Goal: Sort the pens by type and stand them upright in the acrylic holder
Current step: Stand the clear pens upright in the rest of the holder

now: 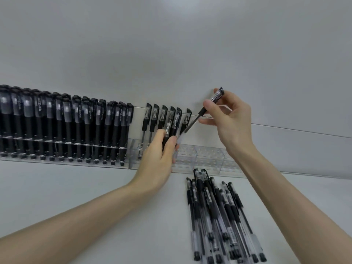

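Pen [202, 112], pinched near its cap between thumb and fingers of the right hand [234, 119], slants tip-down and leftward toward empty holes of the holder [207, 155] below, while the nearer left hand [158, 155] grips a second pen [167, 130] upright there.

Two bare arms reach forward and upward from the bottom of the view, the left forearm [76, 221] rising from the lower left corner and the right forearm [276, 197] from the lower right. The left hand [159, 149], its back to the camera, curls its fingers round the lower barrel of an upright pen [168, 130]. Higher and to the right, the right hand [231, 121] pinches a slanted pen [202, 112] near its cap between thumb and forefinger, the other fingers loosely spread.
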`<state>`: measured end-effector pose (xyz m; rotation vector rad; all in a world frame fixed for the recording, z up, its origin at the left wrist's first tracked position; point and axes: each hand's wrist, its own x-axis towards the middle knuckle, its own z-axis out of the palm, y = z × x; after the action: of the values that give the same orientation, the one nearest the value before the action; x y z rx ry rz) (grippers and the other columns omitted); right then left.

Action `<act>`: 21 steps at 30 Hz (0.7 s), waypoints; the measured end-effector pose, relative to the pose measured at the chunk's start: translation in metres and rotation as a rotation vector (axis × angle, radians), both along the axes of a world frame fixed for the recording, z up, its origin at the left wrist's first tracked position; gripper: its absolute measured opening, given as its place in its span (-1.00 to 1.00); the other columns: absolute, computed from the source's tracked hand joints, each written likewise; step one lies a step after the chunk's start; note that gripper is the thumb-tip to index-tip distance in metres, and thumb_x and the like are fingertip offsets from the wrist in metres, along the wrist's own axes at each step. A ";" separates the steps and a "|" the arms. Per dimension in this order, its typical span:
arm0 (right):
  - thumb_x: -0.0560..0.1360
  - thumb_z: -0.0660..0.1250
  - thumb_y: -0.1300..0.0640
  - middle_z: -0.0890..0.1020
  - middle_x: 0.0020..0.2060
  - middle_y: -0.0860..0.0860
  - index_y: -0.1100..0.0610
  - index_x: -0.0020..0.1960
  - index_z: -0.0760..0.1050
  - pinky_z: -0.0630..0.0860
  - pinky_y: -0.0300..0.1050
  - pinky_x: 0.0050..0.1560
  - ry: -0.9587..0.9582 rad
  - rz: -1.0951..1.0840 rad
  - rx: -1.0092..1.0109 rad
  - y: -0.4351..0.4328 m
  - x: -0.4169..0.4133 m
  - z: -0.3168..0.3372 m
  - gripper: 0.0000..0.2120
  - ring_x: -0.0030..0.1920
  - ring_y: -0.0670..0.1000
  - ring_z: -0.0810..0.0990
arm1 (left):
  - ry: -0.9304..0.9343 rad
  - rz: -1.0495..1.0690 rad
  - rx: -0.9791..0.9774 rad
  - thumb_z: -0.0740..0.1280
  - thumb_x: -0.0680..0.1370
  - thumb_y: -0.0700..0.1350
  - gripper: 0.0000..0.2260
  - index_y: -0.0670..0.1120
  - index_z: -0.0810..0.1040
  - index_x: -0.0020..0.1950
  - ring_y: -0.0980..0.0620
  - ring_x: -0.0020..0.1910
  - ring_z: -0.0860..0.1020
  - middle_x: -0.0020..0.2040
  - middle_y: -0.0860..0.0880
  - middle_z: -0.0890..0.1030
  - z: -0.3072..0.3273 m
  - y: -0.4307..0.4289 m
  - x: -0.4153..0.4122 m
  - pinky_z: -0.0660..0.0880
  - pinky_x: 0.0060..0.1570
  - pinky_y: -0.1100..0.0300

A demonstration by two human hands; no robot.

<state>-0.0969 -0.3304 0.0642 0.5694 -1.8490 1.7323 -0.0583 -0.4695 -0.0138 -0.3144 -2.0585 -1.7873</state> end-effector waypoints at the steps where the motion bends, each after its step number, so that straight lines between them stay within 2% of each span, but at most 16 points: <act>1: 0.48 0.36 0.36 0.52 -0.32 -0.08 0.20 0.04 0.55 0.62 -0.17 -0.29 0.011 -0.023 -0.001 0.001 -0.003 0.001 -0.84 -0.29 -0.10 0.59 | 0.010 -0.004 -0.002 0.10 0.65 -0.07 -0.85 -0.10 0.39 -0.03 0.14 -0.42 0.44 -0.19 -0.10 0.54 0.000 0.001 0.002 0.47 -0.38 0.07; 3: 0.47 0.39 0.34 0.51 -0.22 0.01 0.24 0.21 0.47 0.63 -0.14 -0.28 0.033 -0.076 0.024 0.004 -0.009 0.000 -0.67 -0.22 -0.02 0.59 | 0.031 -0.007 0.003 0.10 0.65 -0.04 -0.86 -0.06 0.38 -0.03 0.07 -0.46 0.45 -0.20 -0.07 0.55 0.000 0.000 0.003 0.47 -0.40 0.04; 5: 0.45 0.41 0.31 0.52 -0.18 0.05 0.13 0.21 0.42 0.63 -0.11 -0.28 0.086 -0.119 0.084 0.007 -0.012 -0.003 -0.62 -0.18 0.04 0.59 | 0.048 0.008 -0.023 0.10 0.64 0.00 -0.84 -0.03 0.37 -0.07 0.10 -0.51 0.39 -0.28 -0.06 0.53 -0.002 0.000 0.002 0.38 -0.43 0.09; 8: 0.44 0.42 0.31 0.53 -0.18 0.04 0.04 0.12 0.38 0.61 -0.13 -0.28 0.146 -0.143 0.113 0.009 -0.015 -0.009 -0.64 -0.24 -0.03 0.57 | 0.022 0.013 -0.007 0.12 0.64 -0.01 -0.78 -0.10 0.36 -0.13 0.12 -0.48 0.32 -0.37 -0.03 0.45 -0.005 0.002 0.000 0.27 -0.38 0.18; 11: 0.45 0.42 0.29 0.53 -0.18 0.02 0.01 0.09 0.38 0.62 -0.14 -0.26 0.178 -0.145 0.125 0.007 -0.018 -0.015 -0.65 -0.26 -0.05 0.55 | 0.005 -0.015 0.051 0.13 0.64 -0.08 -0.79 -0.14 0.37 -0.15 0.10 -0.46 0.32 -0.37 -0.01 0.43 -0.006 0.003 -0.002 0.28 -0.38 0.14; 13: 0.45 0.43 0.28 0.53 -0.18 0.01 0.01 0.10 0.38 0.63 -0.10 -0.25 0.184 -0.137 0.134 0.005 -0.020 -0.018 -0.65 -0.24 -0.03 0.56 | 0.012 -0.034 0.055 0.12 0.64 -0.08 -0.81 -0.12 0.36 -0.13 0.07 -0.49 0.33 -0.36 -0.04 0.44 -0.005 0.002 0.000 0.35 -0.44 0.14; 16: 0.44 0.45 0.26 0.54 -0.20 -0.03 -0.01 0.09 0.40 0.64 0.04 -0.21 0.185 -0.138 0.180 0.003 -0.023 -0.023 -0.66 -0.20 0.03 0.57 | 0.012 -0.057 0.057 0.11 0.64 -0.04 -0.80 -0.11 0.35 -0.11 0.11 -0.54 0.29 -0.37 -0.05 0.42 -0.005 -0.001 0.004 0.28 -0.53 0.30; 19: 0.44 0.46 0.22 0.58 -0.25 -0.08 -0.01 0.07 0.46 0.61 0.10 -0.14 0.181 -0.162 0.283 0.003 -0.024 -0.029 -0.71 -0.20 -0.01 0.60 | -0.010 -0.038 0.070 0.12 0.64 -0.05 -0.79 -0.07 0.34 -0.17 0.14 -0.51 0.27 -0.39 -0.02 0.39 -0.008 -0.002 0.002 0.23 -0.51 0.29; 21: 0.45 0.45 0.23 0.59 -0.26 -0.09 0.01 0.08 0.50 0.60 0.09 -0.10 0.163 -0.148 0.320 0.003 -0.023 -0.032 -0.73 -0.20 -0.03 0.61 | -0.047 -0.033 0.106 0.13 0.64 -0.08 -0.82 -0.09 0.40 -0.12 0.15 -0.51 0.27 -0.39 0.01 0.39 -0.009 -0.002 0.000 0.20 -0.46 0.28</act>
<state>-0.1198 -0.3277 0.0320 0.6571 -2.0076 1.2650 -0.0584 -0.4719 -0.0231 -0.2800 -1.9920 -1.9334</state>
